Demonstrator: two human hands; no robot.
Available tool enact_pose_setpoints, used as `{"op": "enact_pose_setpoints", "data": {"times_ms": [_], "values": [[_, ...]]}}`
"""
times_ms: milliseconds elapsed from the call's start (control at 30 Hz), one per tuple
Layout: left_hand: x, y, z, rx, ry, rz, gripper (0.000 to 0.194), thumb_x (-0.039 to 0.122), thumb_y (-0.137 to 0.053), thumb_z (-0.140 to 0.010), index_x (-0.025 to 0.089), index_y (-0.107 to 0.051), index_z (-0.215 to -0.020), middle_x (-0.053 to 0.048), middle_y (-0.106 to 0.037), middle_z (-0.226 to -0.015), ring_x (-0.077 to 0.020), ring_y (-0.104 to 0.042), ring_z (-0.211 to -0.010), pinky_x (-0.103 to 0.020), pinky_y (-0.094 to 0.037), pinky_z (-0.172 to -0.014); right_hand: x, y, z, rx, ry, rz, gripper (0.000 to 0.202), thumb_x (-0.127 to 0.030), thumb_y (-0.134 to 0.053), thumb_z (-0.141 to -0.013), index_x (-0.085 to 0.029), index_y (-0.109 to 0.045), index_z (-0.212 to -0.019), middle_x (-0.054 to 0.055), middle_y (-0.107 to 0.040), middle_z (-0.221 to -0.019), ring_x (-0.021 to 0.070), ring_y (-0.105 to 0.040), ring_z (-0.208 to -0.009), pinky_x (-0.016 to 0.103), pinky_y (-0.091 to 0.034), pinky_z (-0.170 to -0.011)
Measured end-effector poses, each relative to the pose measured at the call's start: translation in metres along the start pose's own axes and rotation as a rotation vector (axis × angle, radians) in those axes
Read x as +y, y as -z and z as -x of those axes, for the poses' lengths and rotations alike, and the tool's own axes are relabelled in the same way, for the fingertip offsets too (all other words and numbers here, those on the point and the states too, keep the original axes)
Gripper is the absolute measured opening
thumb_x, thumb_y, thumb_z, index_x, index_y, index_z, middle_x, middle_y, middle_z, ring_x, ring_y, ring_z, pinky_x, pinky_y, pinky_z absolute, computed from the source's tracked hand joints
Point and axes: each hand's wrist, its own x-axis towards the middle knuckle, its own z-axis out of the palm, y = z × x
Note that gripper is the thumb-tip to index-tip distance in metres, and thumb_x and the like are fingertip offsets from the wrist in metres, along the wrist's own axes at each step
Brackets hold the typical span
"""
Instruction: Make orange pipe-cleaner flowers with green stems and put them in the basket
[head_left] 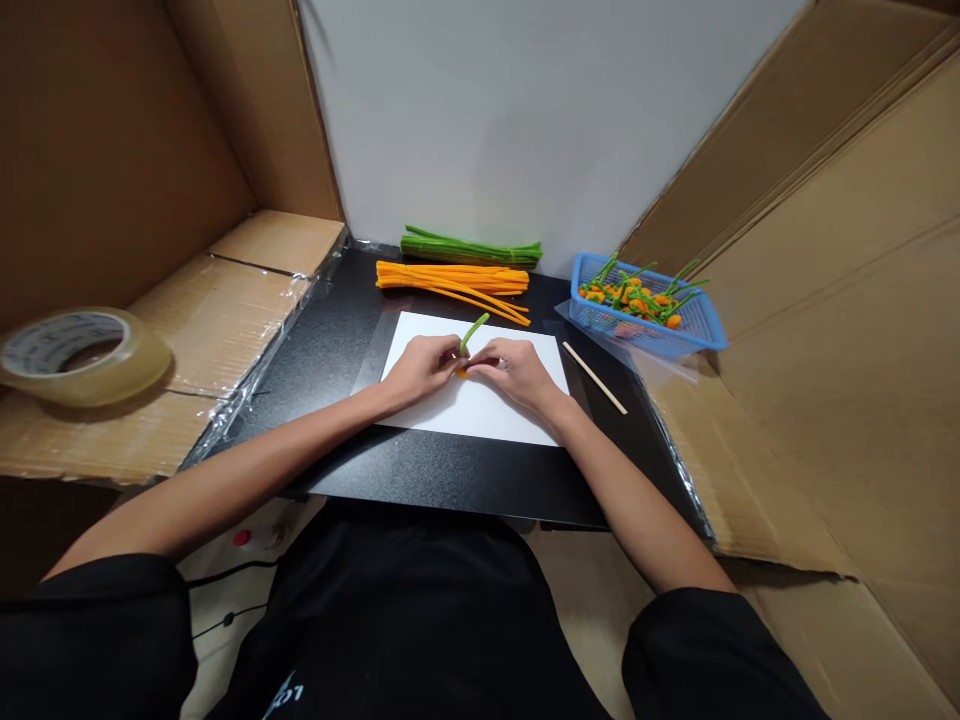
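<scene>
Over a white sheet (435, 410) on the black table, my left hand (427, 368) pinches a small piece with a green stem (474, 330) that points up and to the right. A bit of orange (463, 373) shows below the fingertips. My right hand (521, 370) meets the left one at the same piece, its thumb and fingers pressed together on it. The fingers hide most of the piece between them.
Behind the sheet lie an orange bundle (450, 278) and a green bundle (472, 249) of stems. At the right are a blue basket (645, 335) of orange-and-green pieces and a wooden stick (595, 378). A tape roll (139, 365) sits on cardboard at the left.
</scene>
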Motion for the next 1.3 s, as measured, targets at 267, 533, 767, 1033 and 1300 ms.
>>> {"op": "enact_pose_setpoints", "data": {"times_ms": [267, 533, 767, 1033, 1300], "values": [[0.001, 0.002, 0.000, -0.006, -0.001, 0.009, 0.012, 0.022, -0.063, -0.086, 0.015, -0.072, -0.088, -0.003, -0.071, -0.075, -0.0138, -0.062, -0.067, -0.024, -0.046, -0.063, -0.004, 0.007, -0.002, -0.061, -0.089, -0.037, 0.013, -0.021, -0.067, -0.083, -0.020, -0.080, -0.085, 0.004, -0.077, -0.080, 0.0172, -0.066, -0.071, 0.029, -0.046, -0.070], [0.001, 0.005, -0.002, -0.013, -0.007, 0.007, 0.007, 0.019, -0.066, -0.081, 0.014, -0.071, -0.078, 0.000, -0.068, -0.067, -0.0116, -0.058, -0.062, -0.022, -0.040, -0.060, -0.003, 0.003, -0.002, -0.055, -0.030, 0.002, 0.013, -0.018, -0.063, -0.085, -0.019, -0.076, -0.084, 0.004, -0.075, -0.082, 0.0167, -0.064, -0.072, 0.029, -0.044, -0.069], [0.004, 0.006, -0.001, -0.017, -0.041, -0.023, 0.011, 0.017, -0.062, -0.081, 0.014, -0.065, -0.071, 0.001, -0.063, -0.064, -0.0109, -0.054, -0.061, -0.021, -0.037, -0.058, -0.006, -0.005, -0.005, -0.077, -0.232, 0.015, 0.016, -0.021, -0.058, -0.085, -0.015, -0.072, -0.083, 0.002, -0.068, -0.073, 0.0139, -0.056, -0.065, 0.026, -0.039, -0.062], [-0.002, -0.005, 0.004, 0.021, -0.177, -0.218, 0.011, 0.009, -0.057, -0.080, 0.015, -0.065, -0.077, -0.002, -0.063, -0.070, -0.0138, -0.055, -0.066, -0.024, -0.038, -0.062, -0.016, -0.006, -0.012, -0.146, -0.471, 0.102, 0.021, -0.025, -0.058, -0.078, -0.016, -0.064, -0.061, 0.002, -0.061, -0.060, 0.0155, -0.053, -0.062, 0.027, -0.033, -0.057], [-0.004, -0.008, 0.005, 0.060, -0.182, -0.250, 0.012, 0.011, -0.057, -0.082, 0.016, -0.065, -0.075, -0.001, -0.063, -0.066, -0.0127, -0.054, -0.062, -0.023, -0.037, -0.059, -0.015, -0.004, -0.012, -0.136, -0.547, -0.020, 0.026, -0.031, -0.054, -0.076, -0.014, -0.061, -0.057, -0.002, -0.047, -0.052, 0.0119, -0.041, -0.056, 0.027, -0.028, -0.057]]}}
